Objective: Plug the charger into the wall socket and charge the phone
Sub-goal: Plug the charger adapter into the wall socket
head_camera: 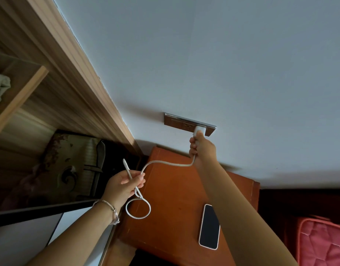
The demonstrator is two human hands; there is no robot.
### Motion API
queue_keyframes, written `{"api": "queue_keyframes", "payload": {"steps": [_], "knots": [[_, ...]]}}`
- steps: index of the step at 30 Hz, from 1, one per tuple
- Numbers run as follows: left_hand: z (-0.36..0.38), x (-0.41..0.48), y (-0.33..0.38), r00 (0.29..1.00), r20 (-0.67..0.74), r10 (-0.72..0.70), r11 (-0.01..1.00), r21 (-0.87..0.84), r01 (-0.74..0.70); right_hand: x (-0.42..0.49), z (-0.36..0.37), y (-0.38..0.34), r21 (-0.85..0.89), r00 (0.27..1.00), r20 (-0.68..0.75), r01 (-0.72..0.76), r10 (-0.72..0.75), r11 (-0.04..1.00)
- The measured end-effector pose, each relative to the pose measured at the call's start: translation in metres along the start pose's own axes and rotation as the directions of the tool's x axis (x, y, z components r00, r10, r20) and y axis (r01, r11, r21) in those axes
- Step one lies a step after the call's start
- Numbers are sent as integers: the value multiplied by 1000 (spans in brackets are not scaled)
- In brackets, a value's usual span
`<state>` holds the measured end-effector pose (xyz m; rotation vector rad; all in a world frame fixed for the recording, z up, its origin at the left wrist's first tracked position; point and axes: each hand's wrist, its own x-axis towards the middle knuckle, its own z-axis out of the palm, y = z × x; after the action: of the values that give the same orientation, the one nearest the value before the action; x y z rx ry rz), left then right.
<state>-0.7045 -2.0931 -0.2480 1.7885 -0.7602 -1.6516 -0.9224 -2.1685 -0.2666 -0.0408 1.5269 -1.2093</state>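
1. wall socket (186,123) sits above the bedside table (171,189); phone (209,226) lies face-up there.
2. right hand (200,146), closed around the charger (198,130), should push straight and square.
3. left hand (125,184) pinches the cable (165,163); keep slack.

I noted that the wall (222,54) had a matt, painted finish with a faint grain. The socket plate (181,123) showed a brown wood-look face inside a bright, polished metal rim. The charger (198,129) appeared as smooth white plastic, and its cable (165,162) as matt white with a slightly woven look. The nightstand (174,189) top was reddish-brown wood with a dull satin sheen. The phone (209,226) presented a glossy black glass face. I recorded the bracelet (112,210) as shiny metal, the wardrobe (56,60) as streaked wood laminate, and the mattress (322,242) as quilted red cloth.
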Motion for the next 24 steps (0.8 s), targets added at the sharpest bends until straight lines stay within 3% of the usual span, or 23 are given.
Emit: {"api": "queue_keyframes", "payload": {"steps": [9,16,21,24], "knots": [[-2,0,-1,1000,-2,-10,1000,-22,10,-3,-4,10,-51,997,17,73,-72,996],[-2,-11,-10,999,35,-38,993,-110,42,-9,-22,5,-139,982,189,12,15,990],[-8,-20,-17,997,38,-73,987,-138,77,-28,-38,22,54,942,307,-159,135,986],[-14,-29,-17,996,20,-86,985,-147,88,-45,-50,36,142,930,350,-175,116,974]]}}
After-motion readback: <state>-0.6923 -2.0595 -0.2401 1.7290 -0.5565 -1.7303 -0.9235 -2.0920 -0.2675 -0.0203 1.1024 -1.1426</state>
